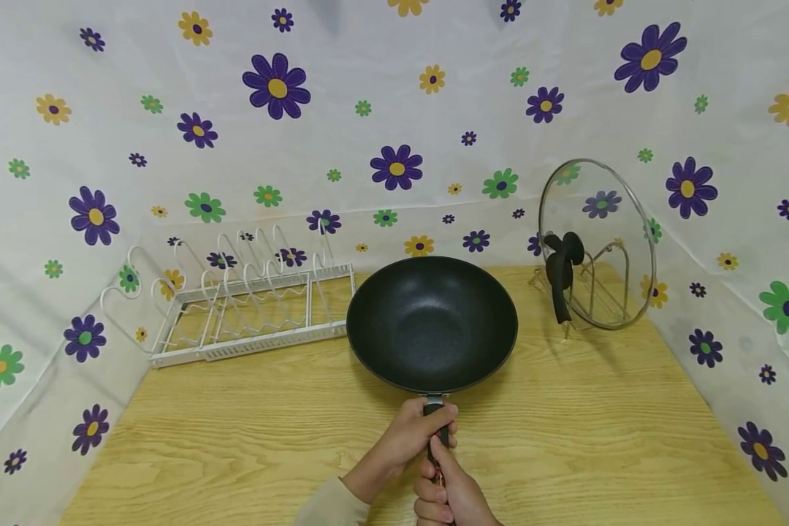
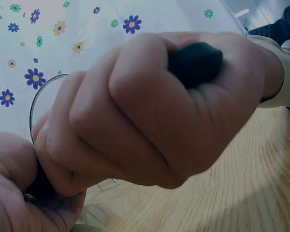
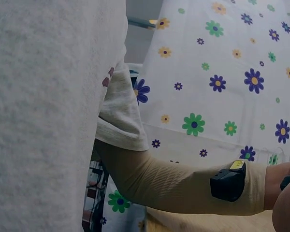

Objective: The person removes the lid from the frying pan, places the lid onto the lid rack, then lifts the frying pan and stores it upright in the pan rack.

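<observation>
Straight outward, black wok (image 1: 432,329), handle (image 1: 434,410) toward the person (image 3: 48,121).

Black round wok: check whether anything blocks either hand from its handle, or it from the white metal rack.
Nothing visible does: the left hand and right hand grip the wok by its black handle, and no object shows between it and the white metal rack. The round glass lid stands on the opposite side.

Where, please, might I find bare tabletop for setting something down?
The table is bare at front left, between the white rack and the left hand, and at front right, between the right hand and the glass lid. A slimmer gap lies between lid and wok. The back left is crowded by the rack, the centre by wok and hands.
</observation>
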The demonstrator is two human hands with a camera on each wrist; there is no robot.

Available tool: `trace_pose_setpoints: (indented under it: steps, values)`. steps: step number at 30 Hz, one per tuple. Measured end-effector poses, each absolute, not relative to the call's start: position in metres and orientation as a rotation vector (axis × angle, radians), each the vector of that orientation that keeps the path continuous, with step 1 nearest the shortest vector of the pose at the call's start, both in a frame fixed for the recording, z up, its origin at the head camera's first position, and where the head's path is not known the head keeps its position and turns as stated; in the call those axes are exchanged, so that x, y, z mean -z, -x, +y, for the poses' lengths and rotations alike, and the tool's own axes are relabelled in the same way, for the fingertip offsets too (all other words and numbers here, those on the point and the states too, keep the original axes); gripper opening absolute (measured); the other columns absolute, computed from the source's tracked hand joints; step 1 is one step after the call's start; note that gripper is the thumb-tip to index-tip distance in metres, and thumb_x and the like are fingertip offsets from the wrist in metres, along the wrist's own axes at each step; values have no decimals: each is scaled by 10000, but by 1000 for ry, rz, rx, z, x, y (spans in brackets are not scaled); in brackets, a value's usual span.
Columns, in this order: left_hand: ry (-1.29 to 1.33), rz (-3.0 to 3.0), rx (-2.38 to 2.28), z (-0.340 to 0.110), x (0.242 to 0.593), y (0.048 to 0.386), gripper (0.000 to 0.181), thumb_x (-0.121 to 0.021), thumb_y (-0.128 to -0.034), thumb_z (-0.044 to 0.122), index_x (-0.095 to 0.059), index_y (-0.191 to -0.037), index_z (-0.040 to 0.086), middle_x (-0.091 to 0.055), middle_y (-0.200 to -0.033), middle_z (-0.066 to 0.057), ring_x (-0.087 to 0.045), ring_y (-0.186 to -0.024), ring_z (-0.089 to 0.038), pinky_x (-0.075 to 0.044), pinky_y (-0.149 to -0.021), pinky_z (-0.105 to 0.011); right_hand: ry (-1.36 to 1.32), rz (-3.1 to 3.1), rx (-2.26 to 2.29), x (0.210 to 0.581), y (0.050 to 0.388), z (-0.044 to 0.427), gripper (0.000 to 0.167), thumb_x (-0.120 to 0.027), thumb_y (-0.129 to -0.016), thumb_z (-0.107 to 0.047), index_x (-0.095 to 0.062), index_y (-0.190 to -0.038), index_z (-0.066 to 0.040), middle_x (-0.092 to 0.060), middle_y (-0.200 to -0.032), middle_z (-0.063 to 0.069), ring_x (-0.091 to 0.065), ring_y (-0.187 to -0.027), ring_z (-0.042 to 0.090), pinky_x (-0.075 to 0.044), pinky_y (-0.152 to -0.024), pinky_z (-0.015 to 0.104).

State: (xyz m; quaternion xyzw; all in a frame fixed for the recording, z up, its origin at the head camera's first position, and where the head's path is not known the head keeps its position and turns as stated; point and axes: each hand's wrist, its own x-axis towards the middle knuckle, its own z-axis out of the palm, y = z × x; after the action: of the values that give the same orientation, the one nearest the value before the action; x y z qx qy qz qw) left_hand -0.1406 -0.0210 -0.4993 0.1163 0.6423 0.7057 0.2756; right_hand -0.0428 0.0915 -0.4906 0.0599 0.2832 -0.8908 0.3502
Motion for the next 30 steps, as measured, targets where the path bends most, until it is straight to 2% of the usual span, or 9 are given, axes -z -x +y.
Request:
trace_pose_setpoints:
  steps: [11, 19, 21, 30]
  values:
    - [-364, 1708, -1869, -24, 500, 142, 251, -613, -1035, 237, -608, -964, -4, -653, -801, -25, -668, -701, -103, -527, -626, -210, -124, 704, 2309, 491, 42, 91, 577, -175, -1087, -557, -498, -700, -277, -422, -515, -176, -373, -409, -41, -191, -442, 164]
    - [-353, 1696, -1901, -21, 498, 141, 275, -604, -1028, 205, -589, -1005, -68, -640, -806, -39, -657, -676, -88, -518, -604, -198, -127, 693, 2306, 492, 44, 91, 592, -178, -1082, -570, -514, -686, -288, -433, -508, -182, -380, -404, -46, -189, -441, 160]
    - [-359, 1692, -1906, -21, 498, 141, 255, -598, -1029, 198, -590, -985, -52, -637, -793, -34, -652, -666, -82, -515, -590, -196, -118, 686, 2307, 492, 44, 91, 595, -180, -1081, -574, -521, -685, -290, -434, -508, -183, -379, -405, -47, -178, -444, 163]
    - [-383, 1695, -1899, -20, 497, 140, 215, -579, -1040, 187, -592, -886, 37, -640, -734, 4, -636, -638, -72, -510, -563, -194, -63, 661, 2307, 494, 43, 91, 533, -317, -1050, -632, -538, -691, -307, -450, -510, -193, -387, -415, -53, -152, -454, 172]
